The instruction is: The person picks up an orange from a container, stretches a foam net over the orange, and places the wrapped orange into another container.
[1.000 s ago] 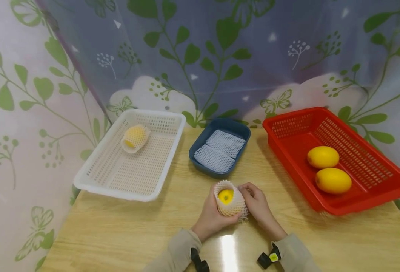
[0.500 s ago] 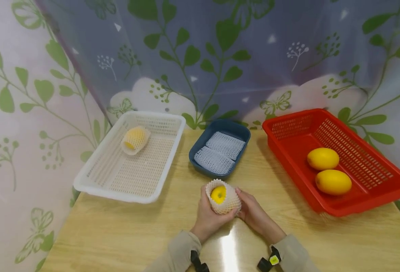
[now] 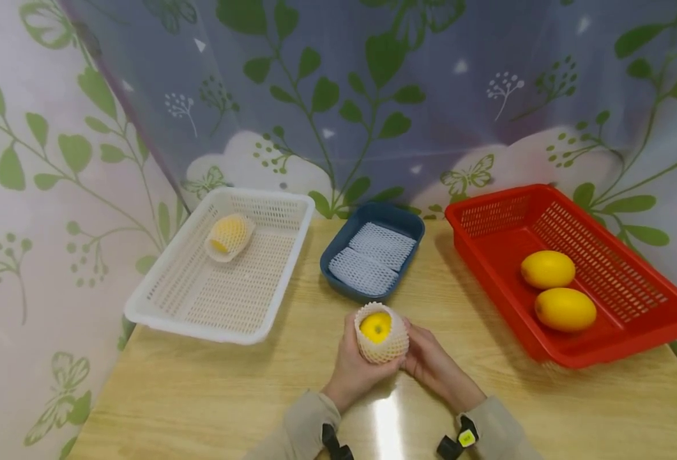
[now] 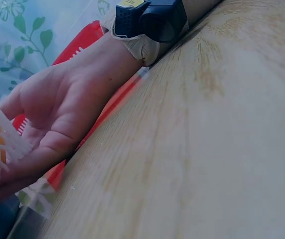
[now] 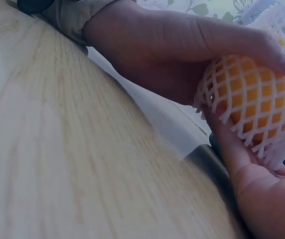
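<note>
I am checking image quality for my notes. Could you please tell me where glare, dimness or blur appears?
Head view: white glare on the table between the sleeves, soft shadow beside the red basket. Left wrist view: dim and bluish, table grain smeared at upper right. Right wrist view: also dim, left hand dark underneath; wrapped fruit fairly sharp.

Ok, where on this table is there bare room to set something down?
Bare tabletop lies between the left hand and the white basket, and between the right hand and the red basket. It is crowded in the middle, where both hands meet at the netted fruit, close in front of the blue tray.
</note>
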Demonstrator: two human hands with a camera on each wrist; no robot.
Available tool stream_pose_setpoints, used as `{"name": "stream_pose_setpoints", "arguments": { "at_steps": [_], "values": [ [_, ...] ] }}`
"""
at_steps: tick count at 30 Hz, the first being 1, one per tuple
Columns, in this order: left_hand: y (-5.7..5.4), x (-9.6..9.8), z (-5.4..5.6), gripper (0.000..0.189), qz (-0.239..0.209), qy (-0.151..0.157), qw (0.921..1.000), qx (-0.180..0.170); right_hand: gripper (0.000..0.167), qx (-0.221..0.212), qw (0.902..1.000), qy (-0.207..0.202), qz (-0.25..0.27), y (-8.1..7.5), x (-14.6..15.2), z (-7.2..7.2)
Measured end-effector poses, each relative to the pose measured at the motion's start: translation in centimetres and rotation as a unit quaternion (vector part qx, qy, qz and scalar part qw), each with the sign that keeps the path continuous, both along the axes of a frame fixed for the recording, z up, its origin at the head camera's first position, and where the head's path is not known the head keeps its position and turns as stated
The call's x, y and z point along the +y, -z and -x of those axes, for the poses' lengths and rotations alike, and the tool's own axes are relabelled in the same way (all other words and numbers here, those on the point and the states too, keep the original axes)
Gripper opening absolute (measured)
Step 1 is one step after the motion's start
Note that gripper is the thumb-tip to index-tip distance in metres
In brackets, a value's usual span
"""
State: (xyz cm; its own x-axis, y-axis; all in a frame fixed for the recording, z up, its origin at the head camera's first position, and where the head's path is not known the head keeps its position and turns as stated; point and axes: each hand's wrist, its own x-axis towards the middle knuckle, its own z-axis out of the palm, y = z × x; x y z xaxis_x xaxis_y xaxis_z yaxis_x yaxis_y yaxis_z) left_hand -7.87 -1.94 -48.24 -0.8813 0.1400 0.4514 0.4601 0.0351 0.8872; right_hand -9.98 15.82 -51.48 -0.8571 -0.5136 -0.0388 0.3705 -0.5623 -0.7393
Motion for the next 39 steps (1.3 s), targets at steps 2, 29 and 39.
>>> {"name": "stream_pose_setpoints", "arguments": {
  "at_steps": [2,29,39],
  "values": [
    [0.0,0.0,0.0,0.089,0.001,0.005,1.0000,-0.001,0.038,-0.001,0.9999,0.002,0.012,0.1,0.0,0.0],
    [2.7,0.0,0.3,0.091,-0.027,-0.042,0.9979,-0.043,0.024,0.110,0.9741,0.127,-0.151,0.3,-0.7,-0.6],
    [3.3,-0.2,0.8,0.080,-0.047,-0.030,0.9983,-0.019,0.018,0.195,0.9017,0.307,-0.233,0.0,-0.7,-0.1]
  ]
}}
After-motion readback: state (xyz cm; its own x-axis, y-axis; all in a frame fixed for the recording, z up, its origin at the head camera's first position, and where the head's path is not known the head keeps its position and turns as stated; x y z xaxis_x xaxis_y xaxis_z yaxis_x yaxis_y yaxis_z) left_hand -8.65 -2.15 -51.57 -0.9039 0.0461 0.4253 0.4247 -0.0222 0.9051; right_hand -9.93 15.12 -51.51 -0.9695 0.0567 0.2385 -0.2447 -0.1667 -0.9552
